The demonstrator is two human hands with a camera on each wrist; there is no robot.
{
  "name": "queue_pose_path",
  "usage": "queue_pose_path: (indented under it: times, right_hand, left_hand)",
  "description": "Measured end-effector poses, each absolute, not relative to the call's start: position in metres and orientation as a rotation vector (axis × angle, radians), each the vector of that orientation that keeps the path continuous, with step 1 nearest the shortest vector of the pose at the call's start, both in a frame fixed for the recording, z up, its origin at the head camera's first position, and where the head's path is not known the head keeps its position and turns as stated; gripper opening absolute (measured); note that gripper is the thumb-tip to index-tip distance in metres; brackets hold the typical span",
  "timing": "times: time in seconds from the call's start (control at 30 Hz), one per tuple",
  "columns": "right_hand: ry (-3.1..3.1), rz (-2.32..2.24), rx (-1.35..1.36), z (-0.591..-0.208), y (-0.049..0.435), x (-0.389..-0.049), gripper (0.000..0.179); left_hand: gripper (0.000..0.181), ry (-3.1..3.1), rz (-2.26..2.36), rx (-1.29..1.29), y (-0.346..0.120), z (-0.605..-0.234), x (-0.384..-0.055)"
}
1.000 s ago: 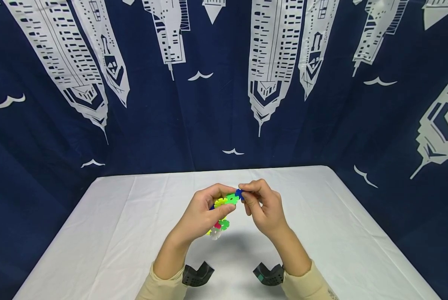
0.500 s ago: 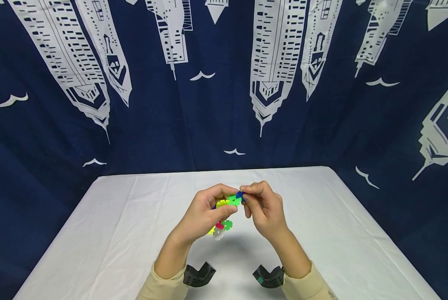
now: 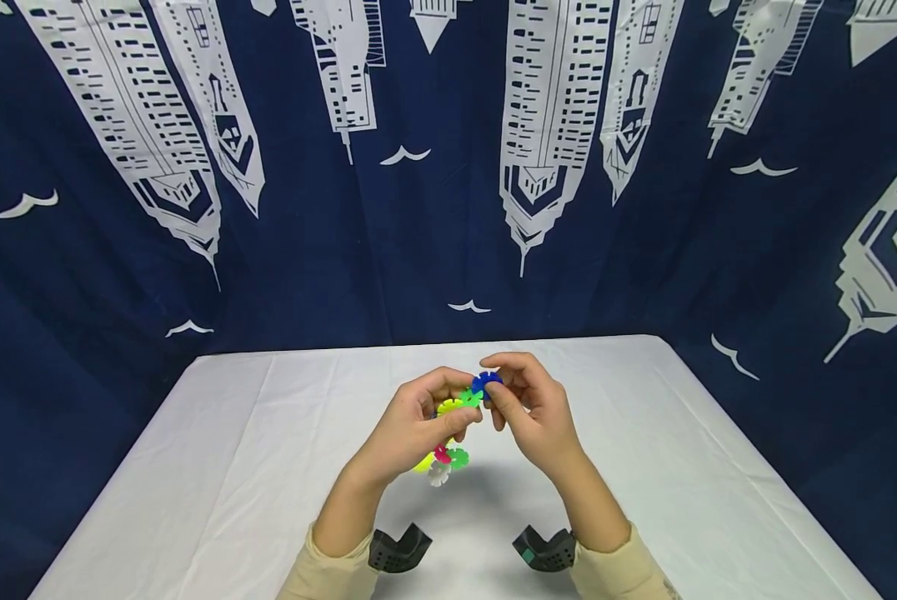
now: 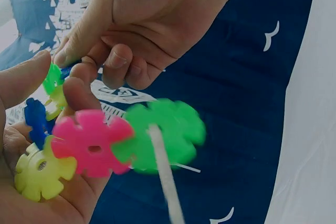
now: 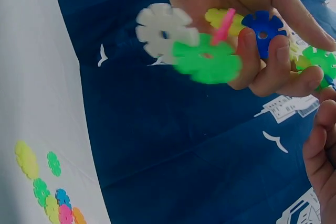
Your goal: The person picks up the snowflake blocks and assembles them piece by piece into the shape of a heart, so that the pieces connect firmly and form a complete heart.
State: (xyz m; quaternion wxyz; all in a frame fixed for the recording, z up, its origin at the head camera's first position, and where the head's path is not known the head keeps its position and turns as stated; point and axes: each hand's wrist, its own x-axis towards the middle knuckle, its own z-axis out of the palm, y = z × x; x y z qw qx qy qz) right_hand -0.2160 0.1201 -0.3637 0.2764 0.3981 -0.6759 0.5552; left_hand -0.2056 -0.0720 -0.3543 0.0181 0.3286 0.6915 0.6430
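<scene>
My left hand [image 3: 399, 429] grips a chain of interlocking plastic flower discs, held above the white table. At its upper end a green disc [image 3: 471, 398] meets a blue disc [image 3: 484, 382], which my right hand [image 3: 536, 412] pinches between thumb and fingers. A yellow disc [image 3: 449, 406] shows between the left thumb and fingers. From below that hand hang a pink disc [image 4: 86, 135], another green disc [image 5: 207, 59] and a white disc [image 5: 164, 31]. A second blue disc [image 5: 264, 34] lies against the left fingers. The right fingertips partly cover the end blue disc.
Several loose discs, among them a yellow disc [image 5: 26, 159] and an orange disc [image 5: 78, 215], lie on the white cloth [image 3: 268, 467]. Behind the table hangs a navy curtain [image 3: 418, 242] with white buildings. A black mount [image 3: 399, 550] sits at each wrist.
The right index finger has lifted, and more of the end blue disc's face shows above the thumb. The hanging discs have shifted slightly right; the left hand keeps its grip.
</scene>
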Motion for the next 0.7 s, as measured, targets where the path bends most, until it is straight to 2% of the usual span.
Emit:
queue_pose_path:
  times: [0.3,0.47,0.7]
  right_hand:
    - [-1.829,1.591,1.006,-0.3650,0.1211,-0.2153,0.025]
    - [-1.823,1.609,0.985,-0.3661,0.1204,-0.2165,0.023]
    - [-1.787,1.610,0.982,-0.3658,0.1184,-0.2182,0.024]
  left_hand:
    - [0.027,2.002,2.017,0.938,-0.0709,-0.3558,-0.2067]
    - [0.027,1.959,2.027,0.980,-0.0696,-0.3569,-0.2081]
    - [0.042,1.930,2.038,1.079,-0.0694,-0.3576,-0.2088]
